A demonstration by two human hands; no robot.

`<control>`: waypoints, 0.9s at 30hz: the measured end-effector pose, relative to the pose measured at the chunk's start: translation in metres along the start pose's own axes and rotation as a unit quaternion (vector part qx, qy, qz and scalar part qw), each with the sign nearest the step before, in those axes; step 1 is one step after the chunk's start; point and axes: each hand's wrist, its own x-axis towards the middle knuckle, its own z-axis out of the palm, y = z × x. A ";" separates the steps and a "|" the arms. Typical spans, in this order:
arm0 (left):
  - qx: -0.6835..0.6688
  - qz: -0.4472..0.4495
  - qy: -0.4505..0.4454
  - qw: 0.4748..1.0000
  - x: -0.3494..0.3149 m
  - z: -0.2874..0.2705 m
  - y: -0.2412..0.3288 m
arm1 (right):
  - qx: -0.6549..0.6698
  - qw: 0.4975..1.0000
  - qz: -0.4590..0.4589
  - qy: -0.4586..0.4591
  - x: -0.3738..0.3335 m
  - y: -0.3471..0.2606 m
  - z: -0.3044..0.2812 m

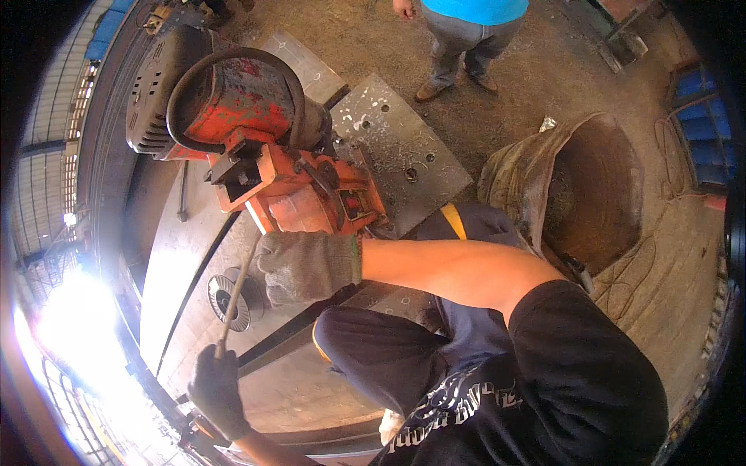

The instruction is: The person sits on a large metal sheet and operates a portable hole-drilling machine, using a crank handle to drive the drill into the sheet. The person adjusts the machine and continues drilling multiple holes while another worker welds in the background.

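Observation:
My right hand (307,268), in a grey work glove, is closed beside the orange-red drilling machine (299,198). A long thin metal rod (238,293) slants from its curled fingers down to my left hand (217,392). That hand, also gloved, is closed at the rod's lower end. The machine stands on steel plates and has a black-and-red motor body (247,101) with a thick dark cable (175,101) looped over it. Behind the rod lies a round spool (225,299) on the plate. Whatever sits inside my right fist beyond the rod is hidden.
A drilled steel plate (388,147) with several holes and metal chips extends beyond the machine. At right, a large rusty drum (594,194) lies open toward me. A person in a blue shirt (475,9) stands on the dirt floor ahead. Bright glare fills the left side.

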 end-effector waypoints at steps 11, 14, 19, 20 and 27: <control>-0.009 0.035 0.031 0.999 -0.023 0.028 -0.019 | -0.049 0.998 -0.012 -0.028 0.004 -0.004 -0.014; 0.048 0.087 0.063 0.993 -0.007 0.015 -0.009 | -0.022 1.000 0.013 -0.002 -0.005 -0.001 0.005; 0.061 0.101 0.021 0.993 0.020 -0.015 -0.004 | -0.001 0.999 0.040 0.029 0.004 -0.005 0.006; 0.042 0.086 0.020 0.995 0.019 -0.016 -0.003 | -0.002 0.999 0.038 0.036 0.005 -0.005 0.005; 0.020 0.060 0.044 0.997 -0.008 0.008 0.002 | 0.031 0.999 0.032 0.031 0.004 0.000 0.001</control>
